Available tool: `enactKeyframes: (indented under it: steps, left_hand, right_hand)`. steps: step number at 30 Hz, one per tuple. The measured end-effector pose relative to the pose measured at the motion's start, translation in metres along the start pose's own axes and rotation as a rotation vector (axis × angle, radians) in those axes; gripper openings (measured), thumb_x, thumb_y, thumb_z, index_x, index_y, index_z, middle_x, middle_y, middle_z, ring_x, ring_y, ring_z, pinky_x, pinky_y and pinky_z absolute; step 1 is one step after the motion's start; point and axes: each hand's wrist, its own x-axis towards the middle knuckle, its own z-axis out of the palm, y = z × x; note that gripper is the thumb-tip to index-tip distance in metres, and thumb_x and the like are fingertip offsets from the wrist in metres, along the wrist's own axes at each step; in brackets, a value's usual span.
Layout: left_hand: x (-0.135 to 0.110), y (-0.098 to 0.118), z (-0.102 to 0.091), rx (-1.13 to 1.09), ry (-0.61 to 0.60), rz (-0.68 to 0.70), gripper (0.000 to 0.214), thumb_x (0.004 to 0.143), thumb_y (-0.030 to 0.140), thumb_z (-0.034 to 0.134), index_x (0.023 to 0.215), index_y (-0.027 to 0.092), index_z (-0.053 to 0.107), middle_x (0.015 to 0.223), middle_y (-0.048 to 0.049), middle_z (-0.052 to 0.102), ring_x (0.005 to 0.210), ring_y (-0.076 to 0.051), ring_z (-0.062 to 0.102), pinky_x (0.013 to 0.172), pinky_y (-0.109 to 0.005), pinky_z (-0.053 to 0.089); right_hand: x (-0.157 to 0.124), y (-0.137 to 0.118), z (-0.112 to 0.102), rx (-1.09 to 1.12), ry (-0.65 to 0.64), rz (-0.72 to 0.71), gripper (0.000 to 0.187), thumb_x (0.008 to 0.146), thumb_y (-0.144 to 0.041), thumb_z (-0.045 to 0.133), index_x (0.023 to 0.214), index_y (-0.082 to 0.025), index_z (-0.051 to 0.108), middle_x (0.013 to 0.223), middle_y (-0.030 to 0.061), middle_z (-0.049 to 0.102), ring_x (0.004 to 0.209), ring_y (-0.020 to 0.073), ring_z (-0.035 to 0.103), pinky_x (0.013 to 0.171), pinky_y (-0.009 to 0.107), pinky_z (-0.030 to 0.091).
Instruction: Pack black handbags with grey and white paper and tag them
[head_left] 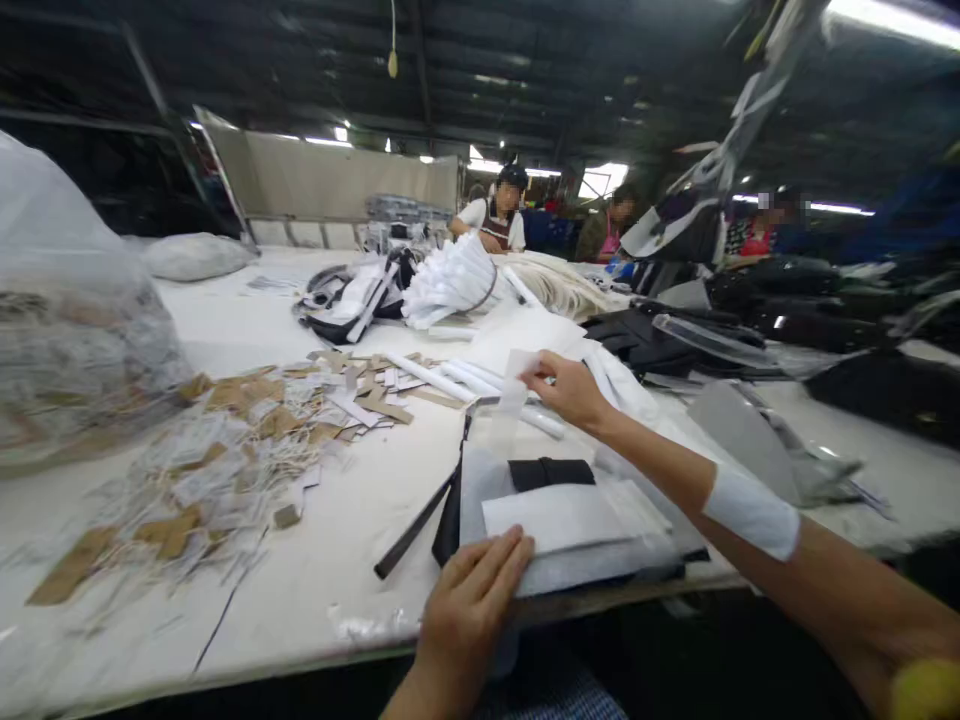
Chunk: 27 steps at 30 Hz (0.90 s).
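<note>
My left hand [476, 600] lies with fingers stretched flat on the near edge of a folded white sheet [562, 518]. Under that sheet is a black bag-like item [448, 525] covered with pale wrapping, and a dark strap [412, 530] sticks out from its left side. A short black rolled piece [551, 473] rests just beyond the sheet. My right hand [566, 388] pinches the top of a thin translucent white strip [511, 400], which hangs down over the far edge of the bag-like item.
Cardboard and paper scraps [247, 440] spread across the table's left side beside a large clear plastic sack [75, 330]. White rolled tubes [427, 378] lie beyond the work. A bundle of white pieces [454, 280] and black goods [667, 335] stand farther back. A co-worker [495, 215] is across the table.
</note>
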Motion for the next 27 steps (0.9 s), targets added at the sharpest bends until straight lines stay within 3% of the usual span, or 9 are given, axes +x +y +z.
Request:
enactKeyframes:
  steps: [4, 9, 14, 18, 22, 27]
  left_hand:
    - [0.002, -0.002, -0.001, 0.013, 0.005, 0.026, 0.036, 0.104, 0.027, 0.039, 0.128, 0.014, 0.064, 0.128, -0.0039, 0.068, 0.104, -0.016, 0.063, 0.093, -0.026, 0.051]
    - [0.003, -0.005, 0.000, 0.021, 0.028, 0.060, 0.035, 0.104, 0.021, 0.040, 0.126, 0.013, 0.065, 0.128, -0.0041, 0.068, 0.101, -0.016, 0.064, 0.091, -0.024, 0.051]
    - [0.003, -0.007, 0.002, 0.008, 0.050, 0.056, 0.035, 0.104, 0.020, 0.039, 0.124, 0.014, 0.067, 0.126, -0.0032, 0.068, 0.101, -0.015, 0.065, 0.091, -0.023, 0.051]
    - [0.005, -0.009, 0.001, 0.020, 0.035, 0.067, 0.034, 0.103, 0.018, 0.041, 0.123, 0.014, 0.067, 0.126, -0.0027, 0.069, 0.100, -0.015, 0.066, 0.091, -0.022, 0.051]
    - [0.002, -0.011, 0.002, 0.052, 0.008, 0.080, 0.033, 0.102, 0.018, 0.043, 0.126, 0.015, 0.066, 0.127, -0.0023, 0.068, 0.100, -0.015, 0.066, 0.091, -0.022, 0.052]
    - [0.000, -0.011, 0.004, 0.046, 0.014, 0.091, 0.033, 0.102, 0.019, 0.042, 0.126, 0.014, 0.066, 0.127, -0.0030, 0.068, 0.100, -0.015, 0.066, 0.091, -0.022, 0.052]
  right_hand:
    - [0.006, 0.009, 0.015, -0.081, -0.065, -0.059, 0.015, 0.090, -0.034, 0.060, 0.097, -0.022, 0.066, 0.073, 0.0006, 0.071, 0.069, 0.0180, 0.066, 0.067, 0.026, 0.041]
    - [-0.014, 0.020, 0.037, -0.051, -0.323, -0.273, 0.019, 0.084, -0.015, 0.059, 0.097, -0.023, 0.071, 0.096, 0.0038, 0.075, 0.087, 0.0180, 0.068, 0.074, 0.025, 0.045]
    - [-0.026, 0.024, 0.053, 0.013, -0.509, -0.322, 0.031, 0.081, -0.010, 0.057, 0.106, -0.021, 0.072, 0.107, 0.0055, 0.075, 0.097, 0.0190, 0.068, 0.086, 0.027, 0.049]
    - [-0.023, 0.023, 0.057, 0.054, -0.537, -0.227, 0.032, 0.081, -0.010, 0.057, 0.105, -0.021, 0.074, 0.103, 0.0024, 0.076, 0.094, 0.0177, 0.069, 0.087, 0.026, 0.049]
    - [-0.023, 0.019, 0.066, 0.024, -0.429, -0.037, 0.025, 0.096, -0.026, 0.048, 0.104, -0.019, 0.070, 0.096, 0.0043, 0.076, 0.084, 0.0169, 0.070, 0.078, 0.026, 0.049]
    - [-0.023, 0.012, 0.078, -0.086, -0.323, 0.136, 0.029, 0.092, -0.030, 0.060, 0.118, -0.017, 0.059, 0.078, 0.0032, 0.073, 0.073, 0.0190, 0.067, 0.068, 0.027, 0.044]
